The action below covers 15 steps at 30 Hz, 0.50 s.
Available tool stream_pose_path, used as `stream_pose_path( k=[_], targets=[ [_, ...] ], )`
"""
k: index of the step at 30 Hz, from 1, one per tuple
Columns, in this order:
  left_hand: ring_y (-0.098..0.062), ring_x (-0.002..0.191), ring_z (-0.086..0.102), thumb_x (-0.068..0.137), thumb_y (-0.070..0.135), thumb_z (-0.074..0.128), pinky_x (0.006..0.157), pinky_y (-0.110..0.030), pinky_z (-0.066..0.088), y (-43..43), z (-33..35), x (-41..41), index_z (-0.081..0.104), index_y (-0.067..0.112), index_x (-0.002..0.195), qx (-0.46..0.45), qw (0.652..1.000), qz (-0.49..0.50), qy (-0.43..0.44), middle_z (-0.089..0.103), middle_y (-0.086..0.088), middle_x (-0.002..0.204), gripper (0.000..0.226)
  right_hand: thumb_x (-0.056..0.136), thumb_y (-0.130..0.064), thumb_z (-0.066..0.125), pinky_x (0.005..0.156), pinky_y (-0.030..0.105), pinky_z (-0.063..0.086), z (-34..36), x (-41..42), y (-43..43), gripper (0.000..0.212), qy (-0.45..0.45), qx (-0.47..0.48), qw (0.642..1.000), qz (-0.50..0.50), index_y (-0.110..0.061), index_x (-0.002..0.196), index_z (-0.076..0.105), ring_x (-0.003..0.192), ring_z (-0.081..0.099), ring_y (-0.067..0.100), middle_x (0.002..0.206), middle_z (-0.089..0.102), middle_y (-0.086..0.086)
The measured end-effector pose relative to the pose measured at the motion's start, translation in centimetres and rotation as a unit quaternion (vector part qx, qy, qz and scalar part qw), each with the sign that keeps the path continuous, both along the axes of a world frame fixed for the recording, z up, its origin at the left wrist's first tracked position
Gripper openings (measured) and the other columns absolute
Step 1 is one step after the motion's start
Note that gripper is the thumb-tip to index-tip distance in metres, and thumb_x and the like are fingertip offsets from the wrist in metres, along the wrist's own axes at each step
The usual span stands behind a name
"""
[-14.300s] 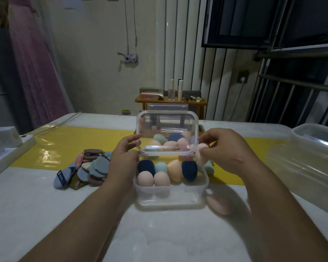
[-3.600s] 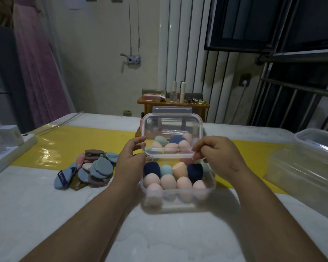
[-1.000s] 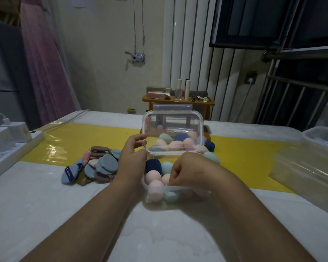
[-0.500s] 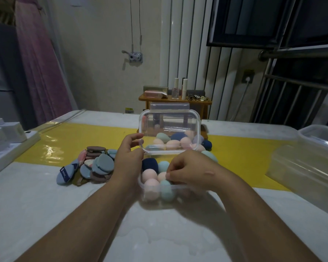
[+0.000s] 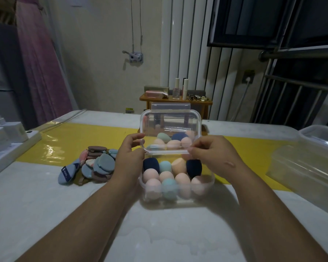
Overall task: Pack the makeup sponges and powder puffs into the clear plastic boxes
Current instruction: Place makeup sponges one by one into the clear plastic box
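Observation:
A clear plastic box stands in front of me, filled with several egg-shaped makeup sponges in pink, teal, peach and navy. Its hinged lid stands upright behind it. More loose sponges show through the lid. My left hand grips the box's left side, thumb at the lid's lower corner. My right hand pinches the lid's lower right edge. A pile of flat powder puffs lies on the table to the left.
A larger clear plastic container sits at the right. A white power strip with chargers lies at the left edge. A yellow runner crosses the white table. A small wooden stand with bottles is behind the table.
My right hand has left the sponges inside the box and risen to the lid's lower right edge. A teal sponge now sits in the front row. My left hand has stayed put.

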State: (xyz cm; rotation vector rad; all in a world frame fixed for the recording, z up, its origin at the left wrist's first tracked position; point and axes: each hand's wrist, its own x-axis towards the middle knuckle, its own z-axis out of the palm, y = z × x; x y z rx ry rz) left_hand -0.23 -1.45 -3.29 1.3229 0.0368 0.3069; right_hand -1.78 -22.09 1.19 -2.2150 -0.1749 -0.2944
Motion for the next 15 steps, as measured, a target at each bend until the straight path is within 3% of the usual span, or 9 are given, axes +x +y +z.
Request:
stream_pose_path(
  k=[4, 8, 11, 15],
  targets=[
    [-0.017, 0.072, 0.062, 0.088, -0.007, 0.048, 0.053, -0.029, 0.051, 0.2, 0.2, 0.0, 0.066, 0.029, 0.105, -0.004, 1.000, 0.005, 0.005, 0.062, 0.002, 0.108, 0.043, 0.089, -0.019, 0.065, 0.061, 0.028, 0.046, -0.7, 0.8, -1.0, 0.014, -0.025, -0.033, 0.996, -0.079, -0.019, 0.080, 0.075, 0.072, 0.063, 0.009, 0.075, 0.068, -0.009],
    [-0.022, 0.077, 0.062, 0.084, -0.012, 0.042, 0.061, -0.033, 0.052, 0.4, 0.2, 0.1, 0.067, 0.028, 0.101, -0.017, 1.000, 0.019, 0.012, 0.063, 0.000, 0.106, 0.051, 0.093, -0.013, 0.060, 0.059, 0.023, 0.041, -1.3, 1.6, -1.8, 0.017, -0.008, -0.063, 0.989, -0.136, -0.020, 0.100, 0.074, 0.080, 0.060, 0.013, 0.098, 0.071, -0.001],
    [-0.025, 0.080, 0.062, 0.080, -0.013, 0.039, 0.069, -0.039, 0.051, 0.5, 0.2, 0.2, 0.067, 0.030, 0.099, -0.019, 0.999, 0.028, 0.015, 0.063, 0.000, 0.107, 0.055, 0.095, -0.010, 0.060, 0.077, 0.026, 0.042, -1.3, 1.6, -2.2, 0.030, 0.007, -0.086, 0.981, -0.173, -0.020, 0.122, 0.066, 0.102, 0.058, 0.020, 0.122, 0.066, 0.001],
    [-0.024, 0.078, 0.060, 0.081, -0.012, 0.038, 0.068, -0.038, 0.049, 0.4, 0.2, 0.1, 0.067, 0.030, 0.100, -0.021, 0.999, 0.029, 0.014, 0.063, 0.000, 0.105, 0.054, 0.092, -0.017, 0.063, 0.085, 0.034, 0.049, -2.3, 2.1, -2.3, 0.039, 0.055, -0.193, 0.961, -0.192, -0.027, 0.130, 0.061, 0.109, 0.058, 0.029, 0.127, 0.064, 0.004]
  ],
)
